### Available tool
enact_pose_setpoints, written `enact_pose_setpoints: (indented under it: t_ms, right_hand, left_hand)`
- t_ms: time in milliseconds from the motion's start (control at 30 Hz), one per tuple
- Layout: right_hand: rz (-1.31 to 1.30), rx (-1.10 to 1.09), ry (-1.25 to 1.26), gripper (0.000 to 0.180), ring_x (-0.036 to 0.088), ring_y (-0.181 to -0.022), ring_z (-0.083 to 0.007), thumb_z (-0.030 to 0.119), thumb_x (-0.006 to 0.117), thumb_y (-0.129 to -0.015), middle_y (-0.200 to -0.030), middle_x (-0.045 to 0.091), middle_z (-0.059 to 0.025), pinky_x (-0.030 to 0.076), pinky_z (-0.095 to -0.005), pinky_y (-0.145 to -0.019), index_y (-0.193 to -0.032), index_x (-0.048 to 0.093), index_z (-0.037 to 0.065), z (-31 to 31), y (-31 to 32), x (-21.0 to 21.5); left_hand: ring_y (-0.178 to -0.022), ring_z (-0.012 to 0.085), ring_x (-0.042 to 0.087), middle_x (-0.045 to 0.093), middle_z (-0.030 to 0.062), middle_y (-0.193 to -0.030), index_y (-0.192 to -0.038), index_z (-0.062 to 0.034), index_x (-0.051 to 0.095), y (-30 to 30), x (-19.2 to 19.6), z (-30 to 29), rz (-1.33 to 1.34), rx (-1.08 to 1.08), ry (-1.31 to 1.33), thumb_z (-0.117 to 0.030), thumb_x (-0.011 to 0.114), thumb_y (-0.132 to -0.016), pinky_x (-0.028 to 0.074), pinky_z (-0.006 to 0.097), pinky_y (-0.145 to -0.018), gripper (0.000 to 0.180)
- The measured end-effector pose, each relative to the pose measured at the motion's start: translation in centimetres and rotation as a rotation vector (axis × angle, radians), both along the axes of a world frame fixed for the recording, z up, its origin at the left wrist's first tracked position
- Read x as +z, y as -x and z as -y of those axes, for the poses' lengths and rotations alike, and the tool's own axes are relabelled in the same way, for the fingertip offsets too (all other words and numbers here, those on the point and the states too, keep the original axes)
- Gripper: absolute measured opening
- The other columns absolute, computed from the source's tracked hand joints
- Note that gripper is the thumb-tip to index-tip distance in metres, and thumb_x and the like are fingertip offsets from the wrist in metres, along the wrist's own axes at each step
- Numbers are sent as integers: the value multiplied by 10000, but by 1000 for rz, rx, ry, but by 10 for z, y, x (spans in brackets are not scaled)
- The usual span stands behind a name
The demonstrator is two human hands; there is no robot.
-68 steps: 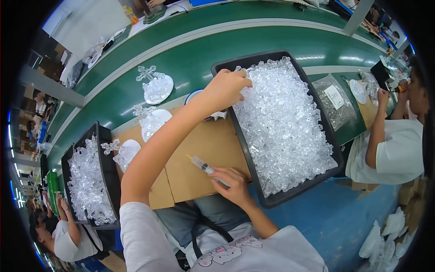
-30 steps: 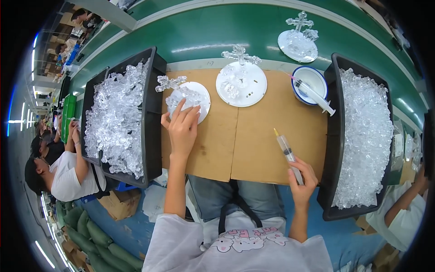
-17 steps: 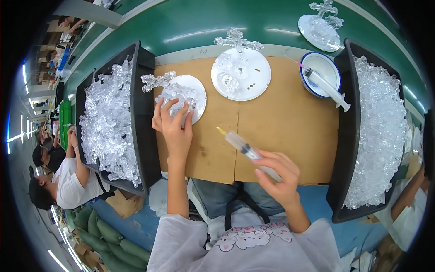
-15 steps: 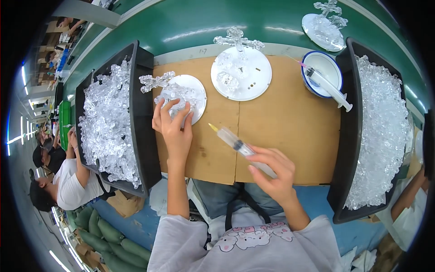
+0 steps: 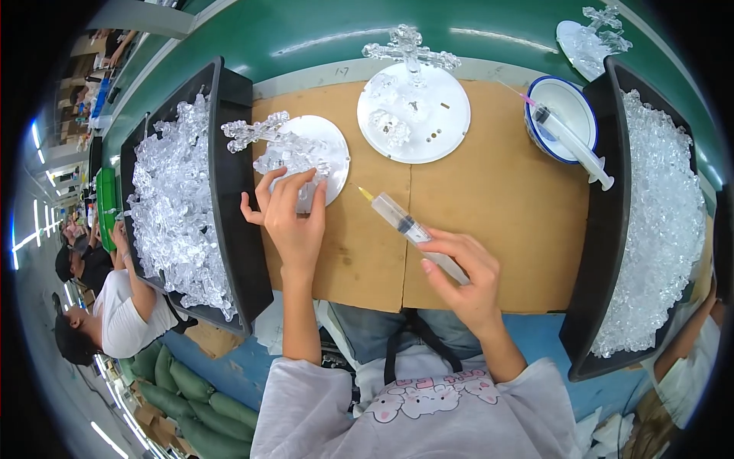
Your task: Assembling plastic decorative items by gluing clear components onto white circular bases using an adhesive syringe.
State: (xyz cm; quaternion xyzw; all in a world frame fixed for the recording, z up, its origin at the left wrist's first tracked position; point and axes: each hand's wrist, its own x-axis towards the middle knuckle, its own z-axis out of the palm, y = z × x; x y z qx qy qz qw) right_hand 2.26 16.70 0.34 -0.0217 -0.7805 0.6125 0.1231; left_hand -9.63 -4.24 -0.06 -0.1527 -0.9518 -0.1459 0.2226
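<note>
My left hand (image 5: 290, 229) is at the near edge of the left white round base (image 5: 336, 149). Its thumb and forefinger close on a clear plastic piece (image 5: 303, 197), partly hidden by the fingers, while the little finger stands away. On that base lie more clear pieces, and a clear ornate cross (image 5: 252, 131) leans out past its left rim. My right hand (image 5: 468, 279) grips a large syringe (image 5: 401, 218) with a yellow tip. The syringe slants up to the left, its tip just short of the left base and apart from it.
A second white base (image 5: 440, 115) with an upright clear cross stands at the middle back. A second syringe (image 5: 569, 141) lies across a blue-rimmed bowl (image 5: 589, 107). Black bins (image 5: 237, 191) of clear parts flank the cardboard (image 5: 489, 206). Another assembly (image 5: 592, 46) sits far right; co-workers are at left.
My left hand's outer fingers have spread a little wider near the left base. The syringe in my right hand has barely moved. The whole view has shifted slightly.
</note>
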Motion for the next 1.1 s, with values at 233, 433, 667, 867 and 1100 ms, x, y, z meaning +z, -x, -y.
enact_pose_setpoints:
  t_ms: [233,433,667,867,1100]
  right_hand:
    - [5,-4,6,205,661,-911,-264,-2,695,-732,-1022,684,-157,506,-331,-797,-935,682,16,-1,0,1]
    - [14,10,4,202,663,-881,-260,2,695,-734,-1019,688,-138,509,-330,-779,-934,687,33,12,10,0]
    - [-6,-49,-104,190,662,-857,-251,7,697,-711,-1003,692,-115,517,-327,-755,-892,700,63,25,21,-7]
    - [-5,-55,-138,192,661,-854,-242,2,701,-693,-1002,692,-107,522,-320,-739,-873,704,69,28,23,-6]
    - [4,-73,-178,209,661,-857,-238,-9,700,-677,-995,692,-106,525,-318,-735,-870,707,69,32,23,-4]
  left_hand:
    - [-1103,209,510,625,-65,-875,-838,-196,707,-3,-1,-2,10,-15,54,-154,753,-757,126,527,-1028,103]
    - [-1197,280,415,583,-24,-1109,-858,-177,721,-6,5,3,69,-22,95,-123,728,-772,153,545,-1026,102]
    - [-1214,318,375,551,38,-1225,-875,-153,724,-6,7,2,39,-51,57,-56,716,-753,209,482,-1026,156]
    - [-1191,319,389,553,54,-1219,-892,-118,724,-7,5,2,57,-68,-20,-5,712,-737,255,417,-1005,192]
    - [-1196,327,376,541,69,-1228,-929,-114,723,-9,6,1,95,-73,-35,54,669,-737,274,411,-1006,261]
